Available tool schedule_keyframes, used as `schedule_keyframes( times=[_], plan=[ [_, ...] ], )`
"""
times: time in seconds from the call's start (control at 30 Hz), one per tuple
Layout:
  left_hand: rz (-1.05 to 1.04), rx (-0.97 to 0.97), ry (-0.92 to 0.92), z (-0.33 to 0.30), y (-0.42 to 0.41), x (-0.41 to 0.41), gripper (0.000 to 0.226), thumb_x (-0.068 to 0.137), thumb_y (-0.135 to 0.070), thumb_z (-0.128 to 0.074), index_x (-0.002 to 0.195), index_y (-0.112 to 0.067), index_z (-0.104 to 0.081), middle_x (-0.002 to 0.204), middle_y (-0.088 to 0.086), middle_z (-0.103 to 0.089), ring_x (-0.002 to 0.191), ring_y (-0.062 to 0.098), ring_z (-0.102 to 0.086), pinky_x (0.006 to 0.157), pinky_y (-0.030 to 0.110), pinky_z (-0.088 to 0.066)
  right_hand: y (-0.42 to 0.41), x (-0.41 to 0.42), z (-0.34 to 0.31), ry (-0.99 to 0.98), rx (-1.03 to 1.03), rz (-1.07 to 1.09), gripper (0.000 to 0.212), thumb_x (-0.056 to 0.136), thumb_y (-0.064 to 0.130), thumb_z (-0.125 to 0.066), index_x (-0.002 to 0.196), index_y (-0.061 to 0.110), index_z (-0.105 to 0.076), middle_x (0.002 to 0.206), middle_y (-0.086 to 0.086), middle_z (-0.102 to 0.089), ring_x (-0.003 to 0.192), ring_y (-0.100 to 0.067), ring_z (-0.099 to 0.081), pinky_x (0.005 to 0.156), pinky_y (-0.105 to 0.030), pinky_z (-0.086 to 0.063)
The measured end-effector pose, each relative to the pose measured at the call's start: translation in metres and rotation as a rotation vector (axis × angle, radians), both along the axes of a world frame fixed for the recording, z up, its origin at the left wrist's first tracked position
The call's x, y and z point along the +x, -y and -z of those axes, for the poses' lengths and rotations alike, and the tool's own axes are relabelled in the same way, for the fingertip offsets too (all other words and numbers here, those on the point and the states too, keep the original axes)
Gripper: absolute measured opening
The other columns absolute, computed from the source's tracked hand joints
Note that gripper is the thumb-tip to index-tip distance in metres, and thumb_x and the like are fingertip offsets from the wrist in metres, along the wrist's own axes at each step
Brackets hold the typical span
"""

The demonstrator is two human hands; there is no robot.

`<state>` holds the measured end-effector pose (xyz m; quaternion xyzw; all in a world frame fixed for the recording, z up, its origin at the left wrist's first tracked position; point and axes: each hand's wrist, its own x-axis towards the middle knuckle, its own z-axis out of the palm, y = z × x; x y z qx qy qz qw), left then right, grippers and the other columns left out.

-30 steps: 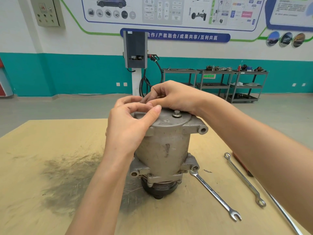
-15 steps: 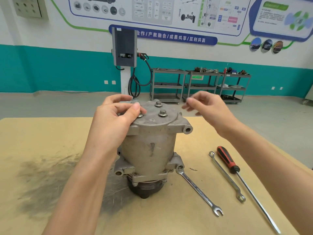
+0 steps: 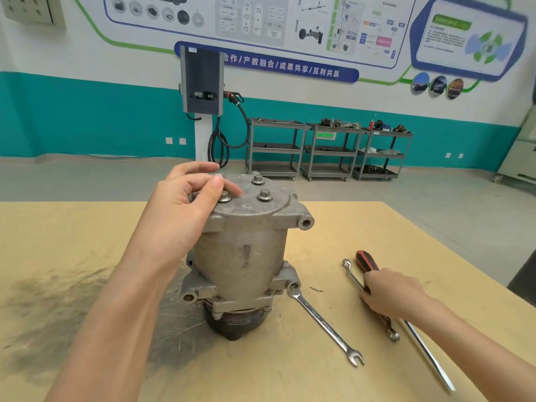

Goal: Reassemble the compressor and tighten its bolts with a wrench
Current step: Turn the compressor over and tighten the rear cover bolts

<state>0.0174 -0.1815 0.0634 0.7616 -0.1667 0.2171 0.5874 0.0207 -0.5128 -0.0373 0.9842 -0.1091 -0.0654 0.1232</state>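
Right hand (image 3: 390, 291) dropped from compressor (image 3: 243, 250) onto wrench (image 3: 352, 275).

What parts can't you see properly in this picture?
All in the head view:
- Smaller wrench: its middle is under the right hand.
- Screwdriver: the same hand hides where handle meets shaft.
- Compressor: the left hand covers its top left edge.
- Wall poster: small print blurred, top cut off.

The left hand (image 3: 185, 210) rests with relaxed fingers, forearm angled up; the right hand (image 3: 390, 291) reaches out low, fingers curled downward.
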Motion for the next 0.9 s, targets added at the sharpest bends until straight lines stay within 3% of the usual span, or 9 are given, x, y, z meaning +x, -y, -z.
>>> schedule_keyframes(
  times=[0.13,0.27,0.37,0.43,0.6,0.8,0.9],
  plan=[
    [-0.025,-0.042,-0.02,-0.001,0.002,0.0,0.017,0.087,-0.042,-0.061,0.078,-0.033,-0.074,0.119,-0.016,-0.058,0.104,-0.02,-0.048,0.084,0.012,-0.034,0.008,0.005,-0.002,-0.021,0.227,0.0,0.027,0.098,0.033,-0.048,0.079,0.015,-0.053,0.077,0.0,-0.054,0.067,-0.018,-0.049,0.057,-0.027,-0.036],
    [-0.068,-0.071,-0.024,0.0,0.004,0.001,0.034,0.065,-0.06,-0.062,0.08,-0.032,-0.073,0.112,-0.021,-0.059,0.094,-0.027,-0.047,0.083,0.014,-0.036,0.002,0.002,-0.022,0.165,0.946,0.008,0.028,0.098,0.027,-0.057,0.078,0.01,-0.066,0.054,0.004,-0.043,0.048,-0.014,-0.035,0.05,-0.028,-0.027],
    [-0.096,-0.091,-0.03,0.002,0.004,0.001,0.023,0.07,-0.054,-0.069,0.078,-0.032,-0.071,0.109,-0.023,-0.061,0.096,-0.024,-0.049,0.082,0.014,-0.037,-0.014,0.001,-0.048,0.323,1.448,-0.071,0.024,0.102,0.017,-0.049,0.085,0.003,-0.059,0.047,0.003,-0.032,0.041,-0.012,-0.025,0.045,-0.028,-0.02],
    [-0.114,-0.081,-0.028,0.003,0.004,0.003,0.013,0.077,-0.045,-0.073,0.079,-0.032,-0.071,0.107,-0.023,-0.062,0.095,-0.024,-0.049,0.081,0.014,-0.036,-0.027,0.004,-0.074,0.467,1.643,-0.138,0.022,0.104,0.014,-0.041,0.088,0.005,-0.054,0.048,0.004,-0.034,0.042,-0.011,-0.028,0.042,-0.023,-0.024],
    [-0.117,-0.124,-0.044,0.005,0.004,0.004,0.004,0.079,-0.038,-0.075,0.079,-0.036,-0.071,0.1,-0.024,-0.065,0.096,-0.015,-0.055,0.087,0.023,-0.043,-0.062,0.017,-0.135,0.61,1.993,-0.204,0.021,0.099,0.014,-0.032,0.085,0.014,-0.048,0.055,0.001,-0.04,0.046,-0.013,-0.034,0.04,-0.021,-0.03],
    [-0.115,-0.14,-0.074,0.004,0.005,0.003,0.01,0.076,-0.042,-0.072,0.081,-0.034,-0.072,0.1,-0.025,-0.065,0.097,-0.011,-0.057,0.093,0.03,-0.047,-0.108,0.034,-0.146,0.498,2.106,-0.248,0.02,0.101,0.01,-0.031,0.095,0.012,-0.049,0.059,-0.004,-0.051,0.049,-0.014,-0.045,0.039,-0.02,-0.036],
    [-0.118,-0.133,-0.078,0.003,0.005,0.002,0.011,0.077,-0.042,-0.072,0.083,-0.033,-0.071,0.102,-0.023,-0.065,0.099,-0.007,-0.058,0.094,0.032,-0.048,-0.115,0.042,-0.143,0.485,2.196,-0.229,0.02,0.1,0.01,-0.028,0.092,0.014,-0.046,0.057,-0.003,-0.049,0.048,-0.013,-0.042,0.038,-0.019,-0.031]
  ],
)
